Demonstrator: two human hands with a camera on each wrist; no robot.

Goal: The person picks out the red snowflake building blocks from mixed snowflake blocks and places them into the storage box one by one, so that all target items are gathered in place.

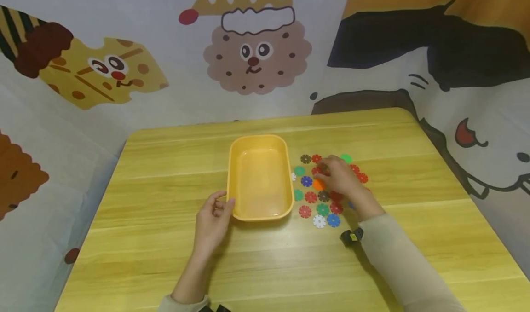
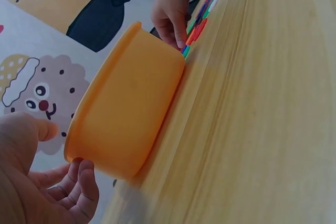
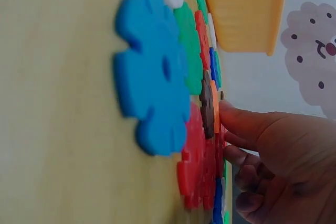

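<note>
A shallow yellow plastic tray (image 1: 260,219) rests on the table, with nothing in it. My left hand (image 1: 213,220) is at its near left corner, fingers loosely bent by the outer wall and thumb raised at the rim, as the left wrist view shows. To the tray's right, my right hand (image 1: 340,176) reaches down over notched plastic discs, thumb and forefinger apart around a red disc (image 1: 316,170). An orange disc (image 1: 319,185) lies just below the thumb. In the right wrist view a blue disc (image 3: 152,72) looms near the camera; the forearm partly hides the other discs.
Several flat discs are spread on the wooden table (image 1: 174,164), including a white disc (image 1: 319,221), a green disc (image 1: 322,209) and a brown disc (image 1: 305,158). Behind the table hangs a cloth (image 1: 174,36) printed with cartoon figures.
</note>
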